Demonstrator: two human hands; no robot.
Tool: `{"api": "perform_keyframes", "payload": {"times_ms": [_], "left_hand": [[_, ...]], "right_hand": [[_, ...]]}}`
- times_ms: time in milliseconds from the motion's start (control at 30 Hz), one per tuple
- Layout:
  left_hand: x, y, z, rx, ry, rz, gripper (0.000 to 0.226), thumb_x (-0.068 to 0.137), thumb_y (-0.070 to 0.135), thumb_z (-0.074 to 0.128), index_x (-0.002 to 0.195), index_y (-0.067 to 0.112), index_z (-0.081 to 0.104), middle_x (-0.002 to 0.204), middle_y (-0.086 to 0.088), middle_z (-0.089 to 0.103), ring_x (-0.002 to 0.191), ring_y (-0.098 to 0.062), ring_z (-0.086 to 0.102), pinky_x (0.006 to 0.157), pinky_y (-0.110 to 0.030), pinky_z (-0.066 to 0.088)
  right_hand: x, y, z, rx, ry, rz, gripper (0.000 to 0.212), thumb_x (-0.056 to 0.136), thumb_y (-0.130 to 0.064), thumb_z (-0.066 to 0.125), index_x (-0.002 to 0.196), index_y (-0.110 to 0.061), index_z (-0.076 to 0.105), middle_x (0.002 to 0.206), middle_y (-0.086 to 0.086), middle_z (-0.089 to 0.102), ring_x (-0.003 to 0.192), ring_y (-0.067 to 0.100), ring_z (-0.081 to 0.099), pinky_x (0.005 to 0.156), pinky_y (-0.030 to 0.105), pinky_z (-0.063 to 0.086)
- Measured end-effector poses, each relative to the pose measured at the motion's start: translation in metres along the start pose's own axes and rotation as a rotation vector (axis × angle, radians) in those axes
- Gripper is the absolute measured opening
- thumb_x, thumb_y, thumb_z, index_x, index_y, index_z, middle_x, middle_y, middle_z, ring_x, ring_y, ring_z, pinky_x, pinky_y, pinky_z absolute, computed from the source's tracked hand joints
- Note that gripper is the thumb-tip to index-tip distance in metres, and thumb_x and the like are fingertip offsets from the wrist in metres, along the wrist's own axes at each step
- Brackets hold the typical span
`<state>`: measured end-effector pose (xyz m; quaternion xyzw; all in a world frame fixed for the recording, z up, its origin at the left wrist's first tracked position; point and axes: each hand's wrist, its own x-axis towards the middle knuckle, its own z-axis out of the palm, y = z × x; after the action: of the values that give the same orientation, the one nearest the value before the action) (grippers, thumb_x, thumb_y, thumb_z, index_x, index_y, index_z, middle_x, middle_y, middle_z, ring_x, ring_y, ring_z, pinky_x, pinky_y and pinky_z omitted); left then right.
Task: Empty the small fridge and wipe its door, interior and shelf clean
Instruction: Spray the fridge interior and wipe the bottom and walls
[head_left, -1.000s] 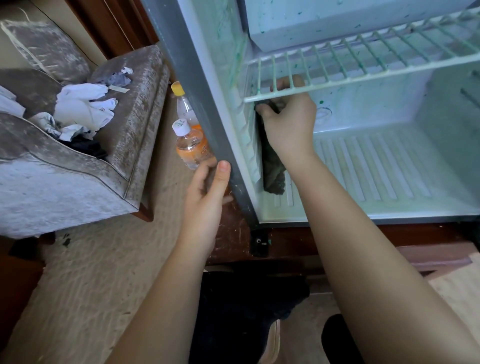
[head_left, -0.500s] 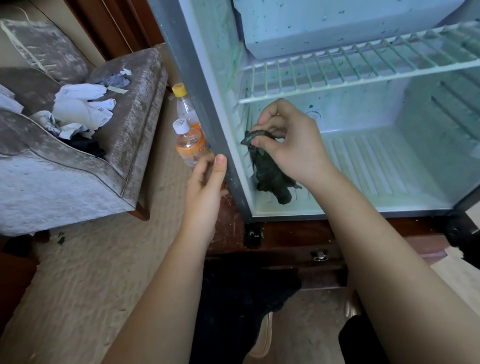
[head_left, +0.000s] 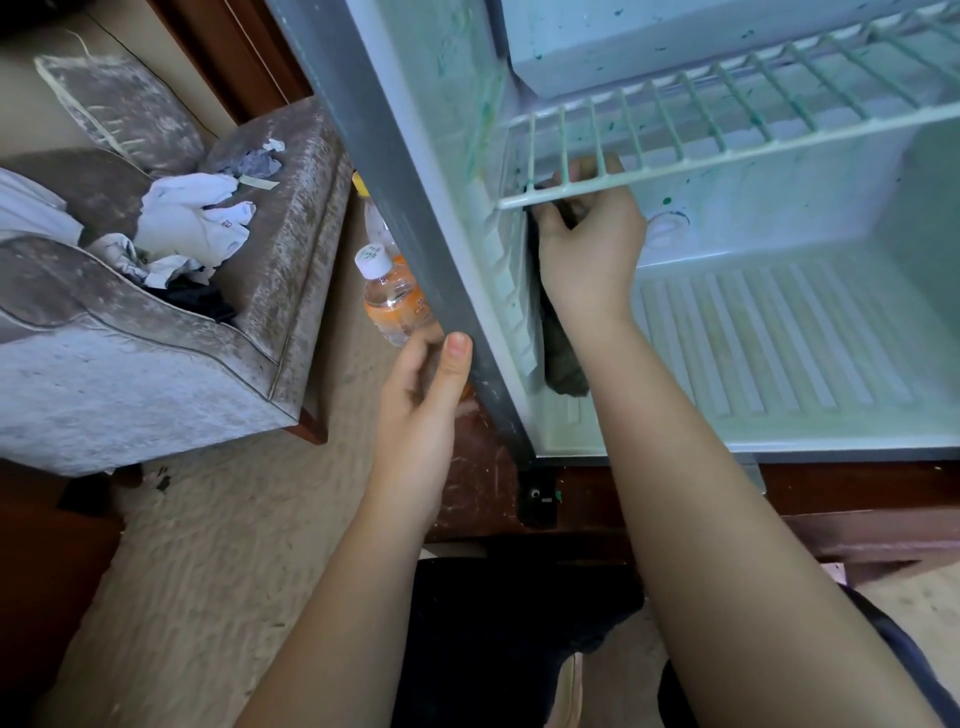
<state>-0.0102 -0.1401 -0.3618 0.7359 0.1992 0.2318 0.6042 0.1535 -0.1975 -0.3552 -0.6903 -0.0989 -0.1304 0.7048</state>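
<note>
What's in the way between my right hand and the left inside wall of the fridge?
Nothing visible. The right hand grips the dark crumpled cloth right beside the ribbed white left wall, just under the white wire shelf.

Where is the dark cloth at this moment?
Head view: the dark cloth hangs inside the fridge against its left wall, held by the right hand just under the wire shelf, near its front-left corner.

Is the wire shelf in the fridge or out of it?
In. The wire shelf spans the fridge below the freezer box; the right hand holds a dark cloth under its front bar.
</note>
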Motion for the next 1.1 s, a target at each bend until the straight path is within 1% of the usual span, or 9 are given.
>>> {"api": "perform_keyframes", "payload": {"times_ms": [67, 167, 267, 433, 533, 667, 900, 1000, 1100], "left_hand": [[0.002, -0.002, -0.002, 0.005, -0.001, 0.005, 0.038, 0.088, 0.044, 0.051, 0.116, 0.02, 0.062, 0.112, 0.006, 0.068, 0.107, -0.012, 0.065, 0.088, -0.041, 0.057], [0.005, -0.004, -0.004, 0.018, -0.007, 0.013, 0.04, 0.088, 0.044, 0.051, 0.116, 0.018, 0.061, 0.113, 0.004, 0.068, 0.107, -0.014, 0.065, 0.088, -0.042, 0.057], [0.004, -0.003, -0.003, 0.027, 0.001, 0.036, 0.037, 0.089, 0.044, 0.05, 0.114, 0.018, 0.061, 0.108, 0.006, 0.069, 0.104, -0.016, 0.065, 0.085, -0.04, 0.058], [0.0, 0.0, -0.001, -0.002, 0.022, 0.006, 0.052, 0.088, 0.054, 0.059, 0.117, 0.01, 0.06, 0.108, 0.004, 0.068, 0.106, -0.019, 0.064, 0.088, -0.045, 0.056], [-0.001, 0.001, 0.001, 0.009, 0.042, -0.016, 0.061, 0.077, 0.063, 0.055, 0.116, 0.017, 0.061, 0.116, 0.002, 0.067, 0.11, -0.017, 0.063, 0.089, -0.051, 0.055], [-0.004, 0.003, 0.002, 0.014, 0.047, -0.038, 0.056, 0.078, 0.063, 0.054, 0.113, 0.021, 0.062, 0.116, 0.005, 0.067, 0.109, -0.014, 0.064, 0.092, -0.05, 0.054], [-0.005, 0.005, 0.003, 0.002, 0.035, -0.046, 0.04, 0.096, 0.044, 0.051, 0.121, 0.014, 0.059, 0.115, 0.004, 0.067, 0.105, -0.009, 0.065, 0.091, -0.042, 0.055], [-0.003, 0.003, 0.002, -0.007, 0.034, -0.052, 0.051, 0.09, 0.055, 0.054, 0.122, 0.016, 0.059, 0.121, 0.0, 0.065, 0.11, -0.012, 0.063, 0.089, -0.04, 0.056], [-0.003, 0.002, 0.001, -0.016, 0.023, -0.052, 0.051, 0.085, 0.054, 0.051, 0.119, 0.017, 0.06, 0.121, 0.0, 0.065, 0.11, -0.014, 0.063, 0.09, -0.041, 0.055]], "right_hand": [[0.003, -0.001, 0.0, 0.002, -0.012, 0.002, 0.019, 0.082, -0.003, 0.066, 0.083, -0.018, 0.054, 0.084, -0.001, 0.067, 0.089, 0.02, 0.068, 0.084, 0.033, 0.053], [0.0, -0.009, -0.006, -0.048, -0.068, 0.012, 0.027, 0.08, -0.003, 0.066, 0.073, -0.025, 0.052, 0.08, -0.006, 0.064, 0.084, 0.013, 0.066, 0.077, 0.02, 0.049], [-0.016, -0.016, -0.013, 0.031, -0.068, 0.033, 0.028, 0.079, -0.001, 0.064, 0.08, -0.024, 0.05, 0.078, -0.01, 0.062, 0.075, 0.003, 0.062, 0.074, 0.016, 0.048], [-0.048, -0.022, -0.031, 0.124, -0.093, 0.05, 0.032, 0.077, 0.002, 0.066, 0.08, -0.025, 0.047, 0.081, -0.003, 0.066, 0.079, 0.011, 0.066, 0.081, 0.032, 0.054], [-0.063, -0.027, -0.042, 0.166, -0.136, 0.043, 0.031, 0.078, 0.004, 0.066, 0.082, -0.021, 0.048, 0.082, 0.0, 0.068, 0.077, 0.008, 0.067, 0.078, 0.027, 0.054], [-0.081, -0.029, -0.055, 0.185, -0.234, -0.011, 0.034, 0.079, 0.005, 0.068, 0.083, -0.021, 0.047, 0.083, 0.004, 0.069, 0.079, 0.013, 0.067, 0.078, 0.026, 0.054], [-0.087, -0.011, -0.082, -0.154, -0.473, 0.016, 0.038, 0.075, -0.001, 0.073, 0.077, -0.03, 0.049, 0.079, -0.001, 0.069, 0.077, 0.018, 0.065, 0.081, 0.04, 0.053], [-0.082, -0.028, -0.084, -0.096, -0.341, -0.095, 0.036, 0.077, -0.002, 0.07, 0.079, -0.032, 0.051, 0.081, -0.009, 0.065, 0.076, 0.009, 0.063, 0.074, 0.03, 0.053], [-0.084, -0.046, -0.076, 0.084, -0.342, -0.167, 0.031, 0.08, 0.005, 0.065, 0.087, -0.024, 0.056, 0.088, -0.012, 0.063, 0.082, 0.001, 0.062, 0.07, 0.02, 0.052]]}}
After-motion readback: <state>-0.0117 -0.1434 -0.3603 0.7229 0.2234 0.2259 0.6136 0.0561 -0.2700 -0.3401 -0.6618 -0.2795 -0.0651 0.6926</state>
